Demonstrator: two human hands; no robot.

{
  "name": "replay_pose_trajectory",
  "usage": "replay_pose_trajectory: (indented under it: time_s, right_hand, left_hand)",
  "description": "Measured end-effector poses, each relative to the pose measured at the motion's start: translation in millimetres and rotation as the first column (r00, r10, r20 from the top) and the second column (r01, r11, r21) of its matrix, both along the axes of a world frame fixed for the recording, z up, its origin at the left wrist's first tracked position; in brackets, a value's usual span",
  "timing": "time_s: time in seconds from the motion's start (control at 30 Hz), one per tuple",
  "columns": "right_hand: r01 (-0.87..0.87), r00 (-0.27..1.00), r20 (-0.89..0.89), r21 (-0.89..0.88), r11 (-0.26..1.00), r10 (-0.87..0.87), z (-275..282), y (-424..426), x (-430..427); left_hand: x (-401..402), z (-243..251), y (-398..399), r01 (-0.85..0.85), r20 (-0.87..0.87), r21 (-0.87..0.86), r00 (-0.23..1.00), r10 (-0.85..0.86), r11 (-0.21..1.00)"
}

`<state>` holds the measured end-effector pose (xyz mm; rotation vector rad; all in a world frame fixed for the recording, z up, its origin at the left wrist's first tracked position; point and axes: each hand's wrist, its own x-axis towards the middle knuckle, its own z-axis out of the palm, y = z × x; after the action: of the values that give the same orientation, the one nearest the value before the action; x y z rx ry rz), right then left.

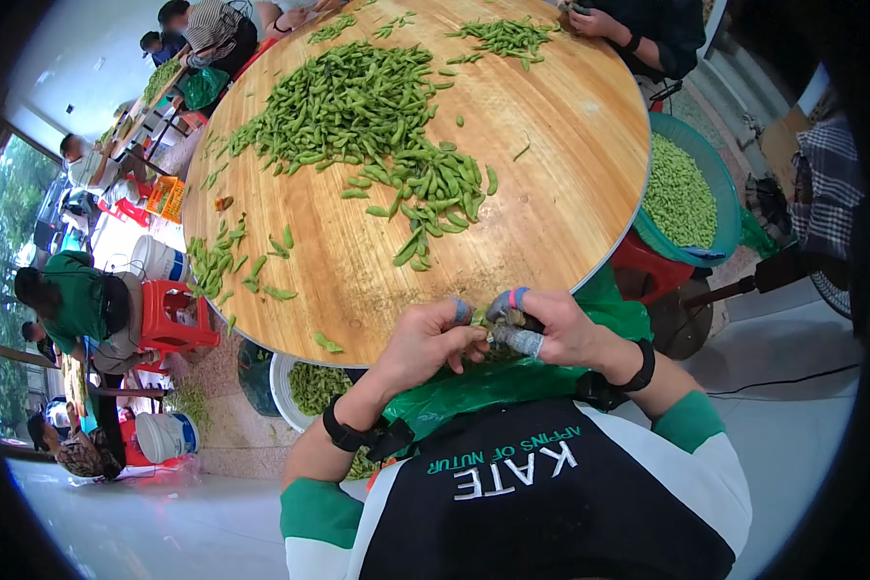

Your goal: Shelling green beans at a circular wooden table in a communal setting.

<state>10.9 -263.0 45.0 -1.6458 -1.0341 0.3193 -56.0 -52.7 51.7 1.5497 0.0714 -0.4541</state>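
Observation:
My left hand (424, 335) and my right hand (562, 326) meet at the near edge of the round wooden table (565, 181). Pinched between their fingertips is a green soybean pod (481, 317), partly hidden by the fingers. Grey finger covers sit on some fingers of both hands, and a pink band circles one on the right. Beneath the hands a green plastic bag (471, 395) spreads over the lap. Beyond them lie a small group of pods (438, 181) and a large heap of soybean pods (348, 101).
At the right, a teal basin (728, 181) of shelled beans (678, 192) rests on a red stool (641, 264). A white tub (279, 384) with pods stands below the table's left edge. Another person's hand (598, 23) is across the table. A fan (830, 290) stands at right.

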Motion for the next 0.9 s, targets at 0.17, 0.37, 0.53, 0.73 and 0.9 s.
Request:
replay_pose_trajectory:
  time_s: [0.17, 0.37, 0.53, 0.73, 0.9]
  right_hand:
    - [0.009, 1.0, 0.021, -0.045, 0.999, -0.008, -9, 1, 2]
    - [0.049, 0.979, 0.195, 0.036, 0.998, -0.055, -14, 5, 1]
    - [-0.015, 0.972, 0.236, 0.066, 0.998, -0.001, -22, 8, 3]
    - [-0.101, 0.984, 0.152, 0.016, 0.995, 0.098, -30, 4, 9]
    - [-0.163, 0.981, 0.095, -0.055, 0.985, 0.167, -30, 1, 11]
  left_hand:
    - [-3, 2, -5, 0.022, 0.244, 0.333, 0.964, -0.108, 0.943]
    - [-6, 2, -12, -0.076, 0.285, 0.395, 0.957, -0.044, 0.916]
    - [-13, -2, -17, -0.074, 0.399, 0.517, 0.902, -0.163, 0.853]
    - [-17, 1, -21, -0.052, 0.455, 0.57, 0.851, -0.262, 0.82]
    - [-25, -3, -18, -0.023, 0.416, 0.581, 0.867, -0.273, 0.813]
